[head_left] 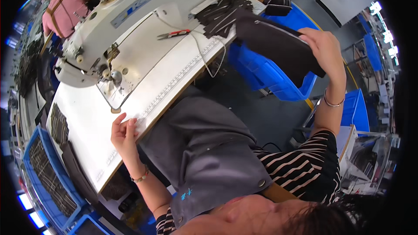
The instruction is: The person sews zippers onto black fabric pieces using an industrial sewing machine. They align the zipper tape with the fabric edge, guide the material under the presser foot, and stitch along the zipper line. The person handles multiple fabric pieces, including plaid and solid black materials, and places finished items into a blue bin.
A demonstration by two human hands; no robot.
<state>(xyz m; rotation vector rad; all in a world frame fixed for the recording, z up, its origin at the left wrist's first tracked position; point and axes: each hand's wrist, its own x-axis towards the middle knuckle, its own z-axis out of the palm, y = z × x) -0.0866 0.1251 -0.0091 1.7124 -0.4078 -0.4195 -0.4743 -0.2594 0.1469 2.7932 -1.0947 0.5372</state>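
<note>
My right hand (pixel 325 51) is closed on the edge of a dark fabric panel with a zipper (pixel 274 37), which hangs above a blue plastic bin (pixel 283 76). The panel's far end reaches the table beside a pile of dark zippered strips (pixel 224 15). My left hand (pixel 124 135) rests at the table's front edge, fingers loosely bent and apart, with nothing seen in it. In front of it stands a white industrial sewing machine (pixel 143 6), its needle area (pixel 111 76) over the metal plate. Red-handled thread snips (pixel 174 34) lie under the machine's arm.
A ruler strip (pixel 174 82) runs along the front edge of the white table (pixel 80 104). Dark fabric pieces (pixel 74 161) lie at its left end, by a blue crate (pixel 39 148) of strips. A white cord (pixel 198 45) loops over the edge. Another person (pixel 65 11) sits far left.
</note>
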